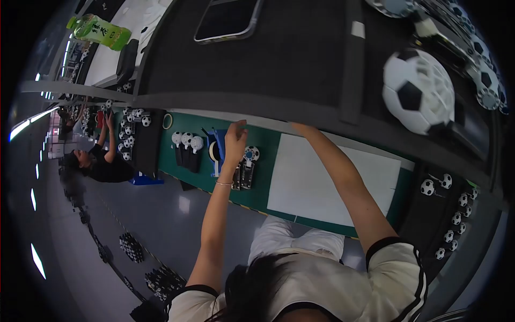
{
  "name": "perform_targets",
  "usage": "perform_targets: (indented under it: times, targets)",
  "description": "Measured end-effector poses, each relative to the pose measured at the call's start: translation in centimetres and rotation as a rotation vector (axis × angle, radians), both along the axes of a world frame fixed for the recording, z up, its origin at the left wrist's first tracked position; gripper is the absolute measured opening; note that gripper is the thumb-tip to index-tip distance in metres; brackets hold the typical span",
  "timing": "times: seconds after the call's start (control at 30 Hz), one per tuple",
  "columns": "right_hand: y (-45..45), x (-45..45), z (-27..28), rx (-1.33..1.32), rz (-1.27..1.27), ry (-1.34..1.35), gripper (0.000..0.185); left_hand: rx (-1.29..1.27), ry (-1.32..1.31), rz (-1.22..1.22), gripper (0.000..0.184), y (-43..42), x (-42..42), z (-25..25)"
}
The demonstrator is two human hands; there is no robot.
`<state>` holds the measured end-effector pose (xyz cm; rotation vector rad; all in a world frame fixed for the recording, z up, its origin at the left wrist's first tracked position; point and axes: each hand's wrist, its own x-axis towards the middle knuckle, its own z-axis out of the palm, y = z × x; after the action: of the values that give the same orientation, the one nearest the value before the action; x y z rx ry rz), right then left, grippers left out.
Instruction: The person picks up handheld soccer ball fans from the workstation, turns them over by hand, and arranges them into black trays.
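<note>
Here's the left hand [235, 141], half-open, empty, left of the white sheet [332, 180]; right hand [303, 129] beyond it, grip hidden, can't tell!

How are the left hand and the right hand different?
The left hand is in plain view; the right hand is mostly hidden by the dark shelf. The left hand has a bracelet at its wrist; none shows by the right hand. Both arms stretch forward.

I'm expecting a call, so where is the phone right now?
In the head view, the phone lies on the dark shelf, left of centre at the picture's top edge, above the left hand in the image.
</note>
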<state>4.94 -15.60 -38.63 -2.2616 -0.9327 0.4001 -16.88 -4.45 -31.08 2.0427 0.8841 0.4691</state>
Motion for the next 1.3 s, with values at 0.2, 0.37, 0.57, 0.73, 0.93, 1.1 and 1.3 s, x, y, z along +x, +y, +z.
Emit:
perform_targets:
  times: [0.2,0.37,0.57,0.73,0.93,1.1,1.3]
  targets:
    - [-2.7,0.4,-0.9,-0.051,-0.142,0.004,0.03,0.604,0.257,-0.21,0.027,9.7,-0.9,-7.3]
    - [-10.5,-1.1,-0.3,0.109,-0.41,0.224,0.033,0.579,0.432,-0.2,0.03,14.4,0.3,-10.3]
    - [-15.2,-2.2,1.3,0.679,-0.727,1.075,0.037,0.452,0.596,-0.172,0.034,14.8,3.2,-10.7]
    - [-18.2,-3.7,7.0,0.842,-0.861,1.476,0.041,0.227,0.567,-0.164,0.038,10.2,7.5,-7.2]
    - [-24.7,-5.3,17.1,1.12,-0.211,1.458,0.054,-0.998,-0.398,-0.231,0.06,-12.3,7.5,6.5]
    - [-31.8,-5.7,20.5,1.163,-0.101,1.427,0.058,-1.007,-0.625,-0.127,0.051,-25.7,6.6,12.7]
    - [-38.2,-6.2,22.5,1.12,-0.007,1.356,0.06,-1.35,-0.731,-0.102,0.054,-33.0,5.4,14.7]
